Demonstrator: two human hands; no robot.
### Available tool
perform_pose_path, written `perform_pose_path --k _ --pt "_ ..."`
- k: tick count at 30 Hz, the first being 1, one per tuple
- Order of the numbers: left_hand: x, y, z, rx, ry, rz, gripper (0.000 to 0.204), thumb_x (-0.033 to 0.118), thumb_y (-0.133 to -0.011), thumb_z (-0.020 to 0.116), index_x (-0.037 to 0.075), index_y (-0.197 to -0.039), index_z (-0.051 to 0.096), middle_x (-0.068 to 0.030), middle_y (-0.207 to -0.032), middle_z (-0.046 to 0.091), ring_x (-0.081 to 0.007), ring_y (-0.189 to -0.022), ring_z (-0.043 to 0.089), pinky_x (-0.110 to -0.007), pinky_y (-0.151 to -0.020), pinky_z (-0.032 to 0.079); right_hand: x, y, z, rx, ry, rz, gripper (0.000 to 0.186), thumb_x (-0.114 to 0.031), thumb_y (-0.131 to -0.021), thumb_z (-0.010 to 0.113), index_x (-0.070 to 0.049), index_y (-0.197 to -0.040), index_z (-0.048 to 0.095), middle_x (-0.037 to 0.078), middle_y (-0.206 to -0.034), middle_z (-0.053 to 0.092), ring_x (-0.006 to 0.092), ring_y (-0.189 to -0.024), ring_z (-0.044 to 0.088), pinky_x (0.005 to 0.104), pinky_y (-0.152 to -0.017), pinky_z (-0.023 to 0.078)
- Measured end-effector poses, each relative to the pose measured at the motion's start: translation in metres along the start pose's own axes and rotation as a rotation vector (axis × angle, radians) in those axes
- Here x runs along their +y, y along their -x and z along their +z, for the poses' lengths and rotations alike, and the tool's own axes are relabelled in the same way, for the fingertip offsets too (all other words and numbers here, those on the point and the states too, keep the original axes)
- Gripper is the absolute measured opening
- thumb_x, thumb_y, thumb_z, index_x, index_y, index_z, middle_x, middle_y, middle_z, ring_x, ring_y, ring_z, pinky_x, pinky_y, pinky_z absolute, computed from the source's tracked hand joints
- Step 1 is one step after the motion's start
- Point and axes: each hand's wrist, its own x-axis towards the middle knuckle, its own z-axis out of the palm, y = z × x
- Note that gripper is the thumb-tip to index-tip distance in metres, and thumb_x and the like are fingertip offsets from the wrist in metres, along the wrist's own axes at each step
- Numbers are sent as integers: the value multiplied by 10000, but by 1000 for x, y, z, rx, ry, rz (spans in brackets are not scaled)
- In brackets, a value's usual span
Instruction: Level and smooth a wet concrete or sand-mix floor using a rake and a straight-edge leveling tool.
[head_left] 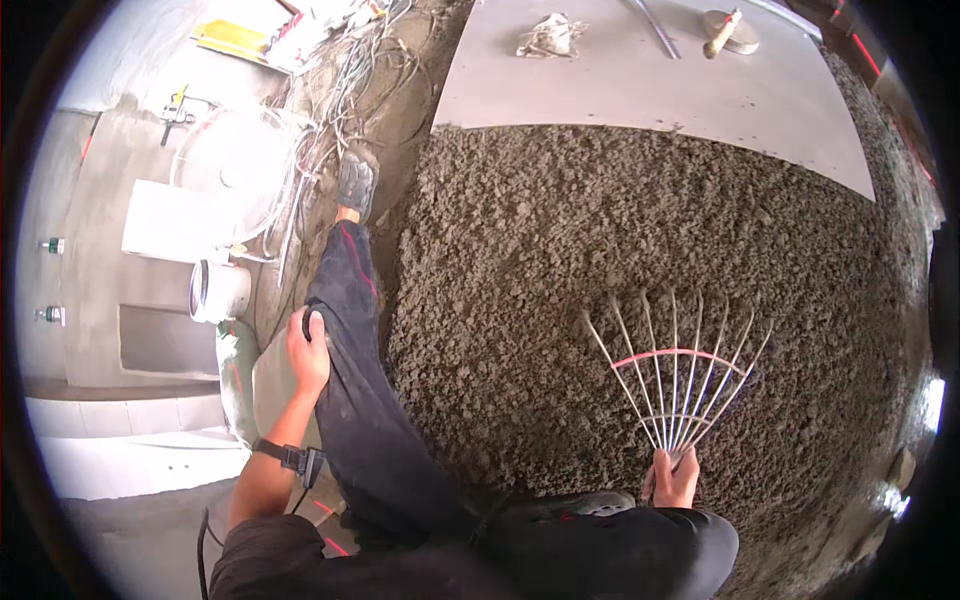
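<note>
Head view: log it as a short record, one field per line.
Right hand: right hand grips the rake at its narrow end
Rake: fan-shaped, red band, tines pointing away from the person
Left hand: left hand on the left leg, near the knee
Ground: grey, crumbly mix
Beyond mix: pale board bearing a crumpled bundle and a bar
Left side: white bucket, tangled cables

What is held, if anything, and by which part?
The right hand grips the fan rake at the narrow end where its tines converge; the left hand rests at the knee.
</note>
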Motion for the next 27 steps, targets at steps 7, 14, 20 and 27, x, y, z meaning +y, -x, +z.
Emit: perform_pose_path --k 7,14,20,27 --pt "6 0 -10 -14 9 -46 450 343 -1071 545 -44 -1289 616 -255 -1235 674 -409 -1190 625 -443 -1052 452 -89 -129 107 -233 180 -260 241 -205 -1059 577 26 -1099 519 40 -609 587 130 -437 568 296 -388 452" --pt "3 -1 -10 24 30 -25 418 315 -1074 539 -47 -1263 624 -255 -1165 689 -403 -1118 644 -438 -1007 466 -52 -190 211 -332 106 -165 404 -361 -1088 513 -30 -858 541 53 -575 587 175 -431 583 331 -389 456" --pt "0 1 -24 35 19 -63 414 313 -1079 530 -45 -1266 623 -243 -1157 692 -386 -1107 647 -439 -1005 468 -5 -72 168 -593 489 -35 405 -270 -1029 624 119 -1073 524 221 -788 709 347 -718 736 461 -635 548" --pt "12 -5 -19 21 -24 -35 407 313 -1082 523 -42 -1252 627 -263 -1159 687 -413 -1102 643 -439 -996 470 16 -118 212 -725 594 -859 333 -185 -1008 657 113 -1044 515 270 -757 663 412 -680 693 493 -557 485"
